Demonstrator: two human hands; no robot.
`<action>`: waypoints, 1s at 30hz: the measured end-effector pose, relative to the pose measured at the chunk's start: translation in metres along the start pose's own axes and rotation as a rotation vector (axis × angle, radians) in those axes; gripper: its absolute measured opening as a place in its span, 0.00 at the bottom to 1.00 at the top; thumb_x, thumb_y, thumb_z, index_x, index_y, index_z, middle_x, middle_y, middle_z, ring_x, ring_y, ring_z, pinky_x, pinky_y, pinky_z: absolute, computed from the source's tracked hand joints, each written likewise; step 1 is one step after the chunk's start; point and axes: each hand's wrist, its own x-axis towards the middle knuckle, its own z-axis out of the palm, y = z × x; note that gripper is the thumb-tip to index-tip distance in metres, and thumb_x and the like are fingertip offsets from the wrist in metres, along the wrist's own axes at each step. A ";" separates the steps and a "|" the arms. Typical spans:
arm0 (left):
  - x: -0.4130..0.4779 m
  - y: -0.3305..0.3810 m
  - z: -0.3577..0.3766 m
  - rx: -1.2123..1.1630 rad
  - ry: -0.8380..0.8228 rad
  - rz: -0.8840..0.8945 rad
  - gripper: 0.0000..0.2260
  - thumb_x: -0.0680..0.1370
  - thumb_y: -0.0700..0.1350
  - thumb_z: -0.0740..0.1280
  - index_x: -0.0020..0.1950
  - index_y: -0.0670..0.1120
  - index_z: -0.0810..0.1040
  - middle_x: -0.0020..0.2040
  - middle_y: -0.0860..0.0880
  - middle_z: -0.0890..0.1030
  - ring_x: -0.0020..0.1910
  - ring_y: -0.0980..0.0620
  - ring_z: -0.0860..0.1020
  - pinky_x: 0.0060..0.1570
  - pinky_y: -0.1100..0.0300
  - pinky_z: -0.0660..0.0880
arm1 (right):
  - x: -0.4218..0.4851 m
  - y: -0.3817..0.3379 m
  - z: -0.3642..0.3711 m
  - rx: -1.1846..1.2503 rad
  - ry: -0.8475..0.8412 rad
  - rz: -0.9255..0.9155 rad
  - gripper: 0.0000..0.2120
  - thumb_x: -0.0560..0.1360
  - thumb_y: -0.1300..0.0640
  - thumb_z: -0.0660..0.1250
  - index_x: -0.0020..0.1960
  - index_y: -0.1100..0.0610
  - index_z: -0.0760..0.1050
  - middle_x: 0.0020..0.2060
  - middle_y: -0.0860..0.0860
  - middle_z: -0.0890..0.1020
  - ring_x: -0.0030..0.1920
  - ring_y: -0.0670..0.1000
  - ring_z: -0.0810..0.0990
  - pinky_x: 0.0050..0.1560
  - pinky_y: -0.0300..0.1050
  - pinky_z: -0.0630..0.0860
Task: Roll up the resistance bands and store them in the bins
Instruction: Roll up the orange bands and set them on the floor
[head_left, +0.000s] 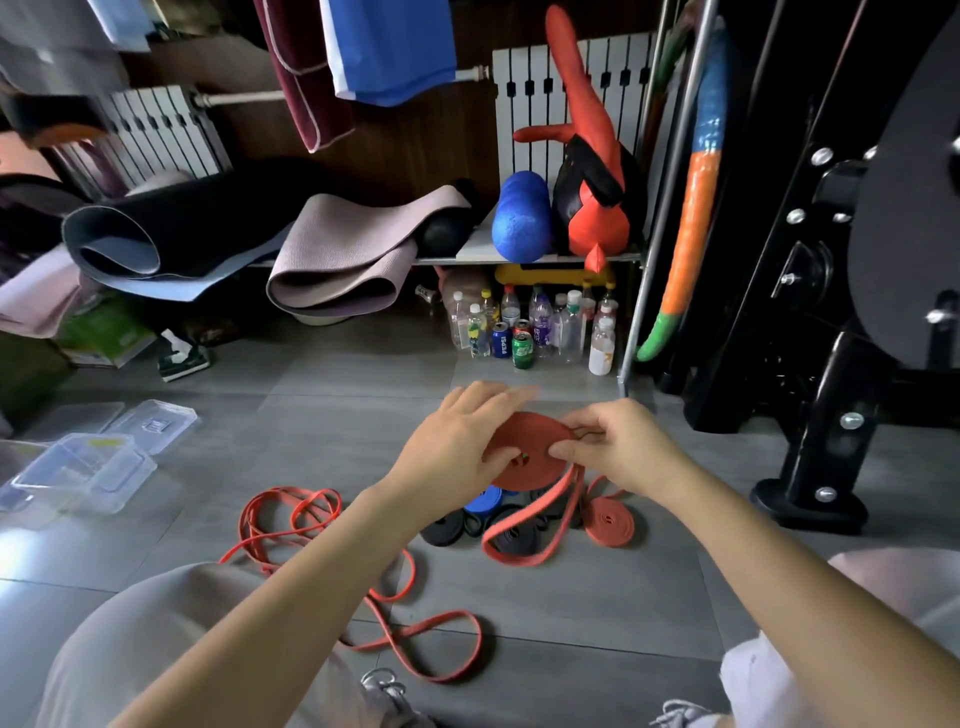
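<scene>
A partly rolled red resistance band (524, 447) is held above the floor between both hands. My left hand (457, 441) grips the coil from the left, thumb across its face. My right hand (618, 441) pinches the coil's right edge. The band's loose tail (524, 545) hangs in a loop to the floor. A small rolled red band (610, 522) lies on the floor to the right. Black bands (452, 527) and a blue band (483, 501) lie under the coil. Thin red bands (322, 525) sprawl loose on the left. Clear plastic bins (78, 470) sit at far left.
A shelf holds rolled mats (332, 254), a blue foam roller (522, 215) and a red-black bag (595, 171). Bottles and cans (530, 327) stand beneath. A black machine frame (810, 338) rises at right. A bin lid (153, 423) lies by the bins. My knees and shoes fill the bottom edge.
</scene>
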 end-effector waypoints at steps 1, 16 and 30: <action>0.001 0.002 -0.002 0.075 -0.025 0.056 0.25 0.76 0.43 0.66 0.71 0.56 0.66 0.63 0.52 0.71 0.60 0.49 0.70 0.54 0.53 0.73 | 0.001 -0.002 0.000 -0.046 -0.005 -0.001 0.09 0.69 0.59 0.75 0.48 0.54 0.82 0.41 0.47 0.85 0.43 0.47 0.84 0.50 0.46 0.80; -0.004 0.007 -0.005 -0.707 0.289 -0.273 0.27 0.72 0.33 0.70 0.54 0.67 0.74 0.51 0.61 0.78 0.54 0.56 0.77 0.58 0.62 0.73 | -0.010 -0.008 -0.004 0.328 0.177 -0.018 0.15 0.65 0.63 0.76 0.41 0.42 0.80 0.36 0.40 0.85 0.41 0.42 0.84 0.42 0.30 0.77; 0.025 0.011 -0.033 -0.327 -0.122 -0.245 0.08 0.73 0.41 0.71 0.52 0.47 0.83 0.44 0.53 0.82 0.41 0.59 0.79 0.47 0.67 0.74 | -0.003 -0.029 -0.014 -0.162 0.091 -0.018 0.10 0.68 0.56 0.75 0.49 0.48 0.83 0.38 0.42 0.84 0.41 0.42 0.83 0.49 0.44 0.79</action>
